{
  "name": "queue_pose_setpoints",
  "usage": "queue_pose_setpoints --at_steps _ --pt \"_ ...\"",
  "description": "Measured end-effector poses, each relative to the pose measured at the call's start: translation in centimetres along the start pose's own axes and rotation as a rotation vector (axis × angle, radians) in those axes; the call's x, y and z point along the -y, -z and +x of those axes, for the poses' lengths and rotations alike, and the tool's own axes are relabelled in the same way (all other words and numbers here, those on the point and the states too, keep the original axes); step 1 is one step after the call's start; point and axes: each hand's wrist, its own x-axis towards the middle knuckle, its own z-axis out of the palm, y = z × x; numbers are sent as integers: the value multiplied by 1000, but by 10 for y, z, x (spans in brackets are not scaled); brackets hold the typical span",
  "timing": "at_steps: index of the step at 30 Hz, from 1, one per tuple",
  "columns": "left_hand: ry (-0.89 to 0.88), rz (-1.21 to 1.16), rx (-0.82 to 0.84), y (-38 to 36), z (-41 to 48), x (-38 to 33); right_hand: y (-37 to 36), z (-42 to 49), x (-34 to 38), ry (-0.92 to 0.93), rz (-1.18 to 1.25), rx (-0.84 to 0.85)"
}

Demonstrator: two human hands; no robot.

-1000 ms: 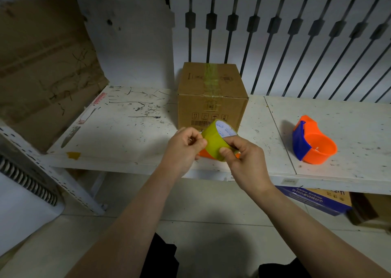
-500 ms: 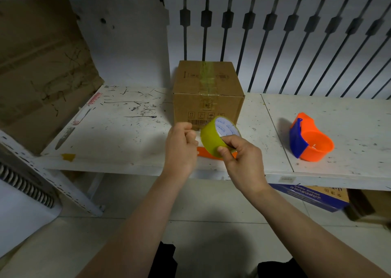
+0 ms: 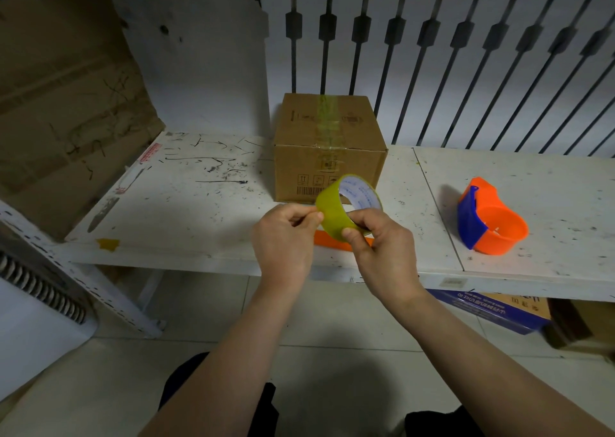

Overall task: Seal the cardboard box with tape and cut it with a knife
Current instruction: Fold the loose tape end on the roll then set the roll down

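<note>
A closed cardboard box (image 3: 329,147) stands at the back of the white table (image 3: 186,210), with a strip of yellowish tape along its top seam. In front of it I hold a yellow-green tape roll (image 3: 336,215) above the table's front edge. My right hand (image 3: 382,253) grips the roll from below and the right. My left hand (image 3: 284,240) pinches at the roll's left rim with thumb and forefinger. An orange knife (image 3: 332,239) lies flat on the table under my hands, mostly hidden.
An orange and blue tape dispenser (image 3: 489,222) sits on the table to the right. A large cardboard sheet (image 3: 63,104) leans at the left. Black railing bars (image 3: 466,57) rise behind the table. Boxes (image 3: 492,307) lie on the floor under the table's right side.
Both hands with the roll have risen slightly toward the box. My left fingers have shifted along the roll's left edge, still pinching at it.
</note>
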Motion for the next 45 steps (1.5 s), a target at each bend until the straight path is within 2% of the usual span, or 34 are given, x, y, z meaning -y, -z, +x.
queue_pose_setpoints --at_steps 4,8,13,19,23,27,32,39,41,45 --pt "-102 71 25 -3 5 3 -1 -1 -2 -13 6 1" --pt "-61 40 79 -9 9 7 -3 -4 -3 -47 19 26" --pt "-247 205 48 -16 0 6 -9 -9 -5 -134 110 32" --pt "-302 293 39 -21 -3 18 -11 -11 -3 -229 209 57" --pt "-293 335 17 -21 -4 15 -10 -10 -5 -330 395 118" --pt "-392 381 63 -19 -6 4 -2 -5 3 -472 668 115" --pt "-537 447 70 -19 -6 5 4 14 2 -428 388 112" --pt "-514 597 13 -26 -12 14 8 22 1 -316 89 124" --pt "-468 555 16 -26 -15 11 7 20 1 -265 -20 106" --pt "-245 351 69 -29 -16 11 9 18 3 -168 -142 24"
